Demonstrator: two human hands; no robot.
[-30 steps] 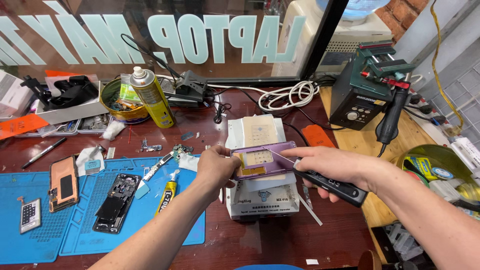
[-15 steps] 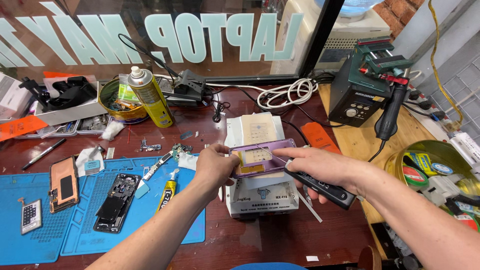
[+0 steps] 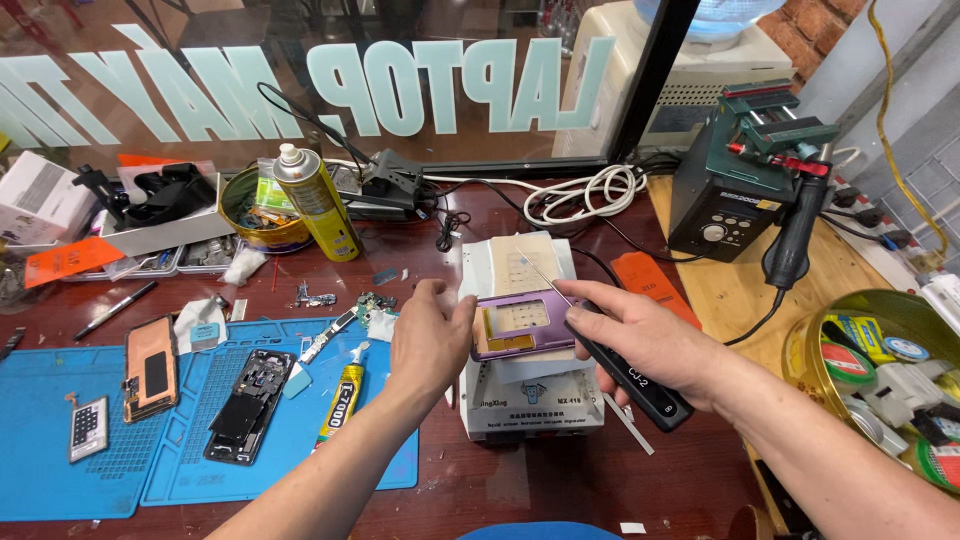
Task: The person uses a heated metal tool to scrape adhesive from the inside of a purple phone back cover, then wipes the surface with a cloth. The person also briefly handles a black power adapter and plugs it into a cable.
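Left hand (image 3: 430,335), right hand (image 3: 650,345): bare, no gloves, rings or watch; forearms unsleeved, no sleeve cuffs visible.

Single head cam, sitting above the bench and tilting down and forward toward the window (image 3: 300,110) at the back. It's framing close: both forearms are entering from the bottom edge, left hand (image 3: 428,335) and right hand (image 3: 650,345) are meeting near centre over the white machine (image 3: 530,400). Blue mat (image 3: 120,460) is filling the lower left, the solder station (image 3: 740,190) and the tin (image 3: 870,380) are sitting at the right. No second view, so nothing is overlapping.
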